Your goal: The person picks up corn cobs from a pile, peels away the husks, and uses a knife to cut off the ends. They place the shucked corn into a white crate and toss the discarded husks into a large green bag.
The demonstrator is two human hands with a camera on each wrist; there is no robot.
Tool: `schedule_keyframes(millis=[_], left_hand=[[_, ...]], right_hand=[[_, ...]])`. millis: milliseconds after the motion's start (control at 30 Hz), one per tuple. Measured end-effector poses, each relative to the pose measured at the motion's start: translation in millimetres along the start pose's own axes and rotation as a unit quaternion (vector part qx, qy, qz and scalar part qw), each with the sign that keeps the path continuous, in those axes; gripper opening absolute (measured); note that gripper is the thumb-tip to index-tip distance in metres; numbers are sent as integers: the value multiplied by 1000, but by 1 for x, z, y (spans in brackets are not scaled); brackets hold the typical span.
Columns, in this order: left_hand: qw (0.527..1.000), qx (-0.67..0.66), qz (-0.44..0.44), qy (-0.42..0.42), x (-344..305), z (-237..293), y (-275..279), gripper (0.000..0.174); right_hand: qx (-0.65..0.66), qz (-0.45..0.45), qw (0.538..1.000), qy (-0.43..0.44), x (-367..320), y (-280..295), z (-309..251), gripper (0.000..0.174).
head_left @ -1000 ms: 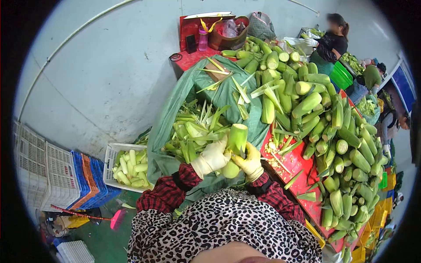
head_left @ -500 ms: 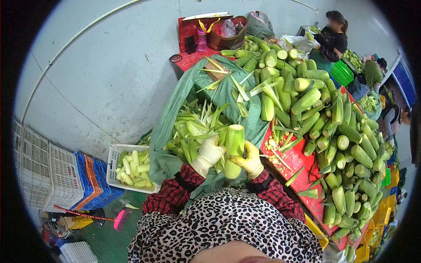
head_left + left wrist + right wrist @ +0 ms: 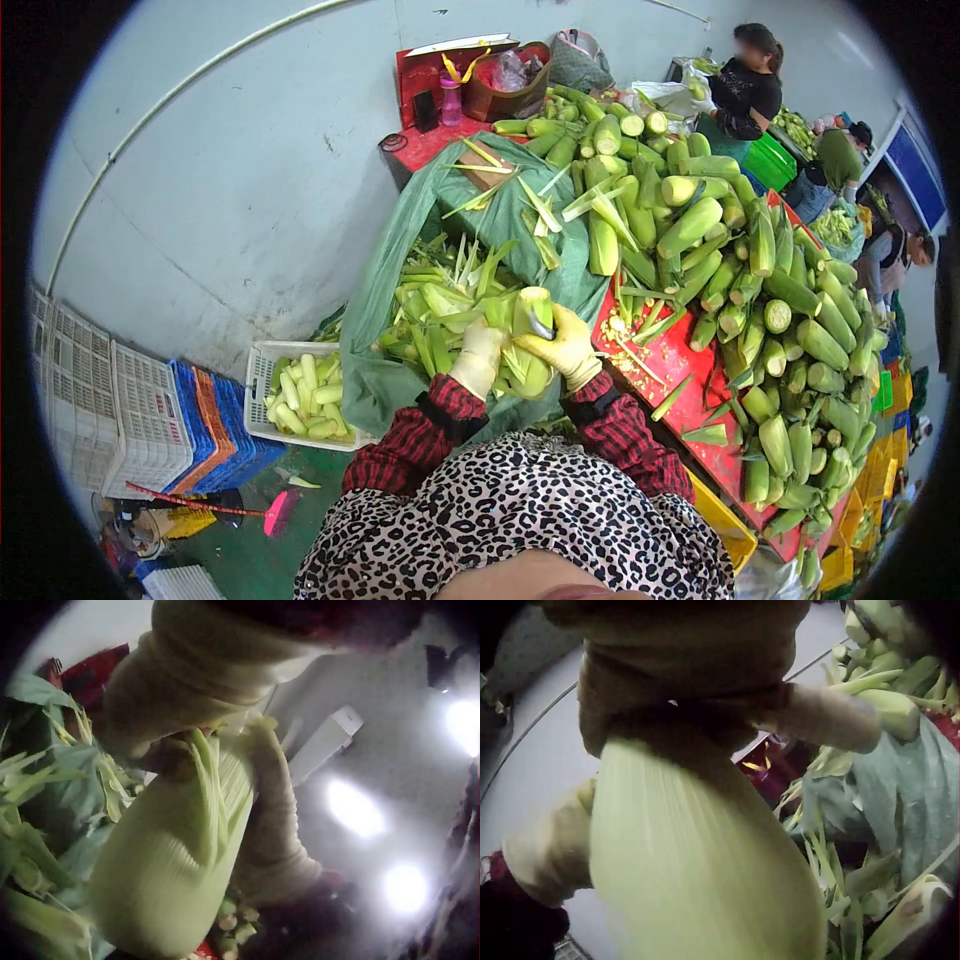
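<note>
Both hands are committed now, and the ear of corn (image 3: 535, 372) is caught between them, held in front of the body over the green sack (image 3: 372, 370), its pale cut end turned away from the wearer. By the right hand (image 3: 566, 348) it is firmly clasped: the thumb is laid across the near face, the fingers are wrapped out of sight behind. By the left hand (image 3: 480, 357) the opposite flank is gripped, fingers curled in close; whether a leaf is pinched there as well cannot be told. A grey glint is seen beside the right thumb, too small to be identified.

Husk-stripping, it is judged, is the step in hand, and a folded flap of husk (image 3: 208, 799) is shown lifted in the left wrist view. That flap is best seized low, near its root, and drawn steadily along the ear, so that no ribbons are torn off short. The ear is best kept braced by one hand while the other is used to pull, and the thumb is best kept from digging into the kernels. Loose leaves (image 3: 430, 300) are heaped in the sack just beneath, so waste is easily dropped there.
</note>
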State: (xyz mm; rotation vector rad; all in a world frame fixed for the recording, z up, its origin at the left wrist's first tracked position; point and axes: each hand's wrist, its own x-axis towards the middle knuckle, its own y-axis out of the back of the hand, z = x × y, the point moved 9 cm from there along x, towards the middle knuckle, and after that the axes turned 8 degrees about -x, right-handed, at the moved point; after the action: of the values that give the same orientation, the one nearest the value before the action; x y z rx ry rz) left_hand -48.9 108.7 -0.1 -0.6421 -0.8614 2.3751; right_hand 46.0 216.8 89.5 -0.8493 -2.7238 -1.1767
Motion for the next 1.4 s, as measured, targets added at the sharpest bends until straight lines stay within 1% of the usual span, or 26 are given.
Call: schedule_keyframes(millis=[33,100,200,333,367,433,500,533,567,667,700,733,767,800,833,867,900,933,1000,1033,1067,1167,1267,1300,1333,1400], left_hand=[[999,37,-17,21,-5,-2,-4,49],[998,5,-46,43,-6,-7,-12,50],[995,-32,-67,68,-9,-9,-23,52],[990,7,-102,93,-19,6,-41,46],[988,13,-120,94,-21,9,-44,43],[983,25,-155,93,-20,16,-51,38],[966,198,-161,-33,-14,29,-53,38],[941,282,-162,-95,-10,33,-54,39],[950,247,-155,-113,-1,24,-41,44],[981,141,-117,-62,-10,29,-36,41],[983,134,-102,-73,-8,30,-29,39],[966,212,-96,-112,-5,33,-26,38],[942,288,-90,-149,-3,34,-24,37],[911,361,-83,-183,-4,36,-26,36],[910,321,-65,-254,-11,43,-31,39],[929,291,-57,-221,-7,37,-25,39],[946,260,-48,-188,-3,31,-19,40],[960,228,-39,-155,1,26,-12,40],[985,86,-7,-149,0,32,1,40],[990,14,10,-142,-3,36,6,39],[991,15,21,-129,-5,41,11,39],[993,7,61,-100,-8,49,26,36],[990,-5,88,-111,-16,57,25,36],[988,9,108,-113,-9,55,41,36],[985,24,129,-115,3,53,71,37],[975,33,160,-148,-17,89,99,41]], right_hand=[[42,9,999,2,-2,-1,14,59],[146,25,989,-5,-5,3,23,51],[247,66,966,-28,-12,9,28,48],[207,66,976,-1,-11,18,20,44],[208,46,977,-13,-9,19,19,47],[158,37,987,23,-4,21,15,48],[73,29,994,69,-3,20,12,52],[86,27,993,79,-2,16,11,53],[98,26,991,89,-1,12,10,54],[80,28,993,77,3,5,23,59],[56,42,994,82,7,10,17,59],[32,58,994,87,12,15,11,59],[33,23,998,48,15,14,11,60],[55,25,998,20,17,13,12,60],[77,26,997,-7,20,10,12,59],[98,27,994,-34,21,9,14,59],[91,24,995,-42,22,11,14,52],[156,56,985,-49,23,12,24,49],[285,117,949,-65,22,12,55,41],[375,140,912,-91,21,24,51,31],[394,147,903,-92,21,37,46,27],[385,215,886,-143,18,48,66,41],[436,243,852,-155,18,52,77,25],[440,219,856,-161,17,56,72,29],[461,266,832,-157,16,64,81,32],[499,355,777,-149,16,82,105,37]])
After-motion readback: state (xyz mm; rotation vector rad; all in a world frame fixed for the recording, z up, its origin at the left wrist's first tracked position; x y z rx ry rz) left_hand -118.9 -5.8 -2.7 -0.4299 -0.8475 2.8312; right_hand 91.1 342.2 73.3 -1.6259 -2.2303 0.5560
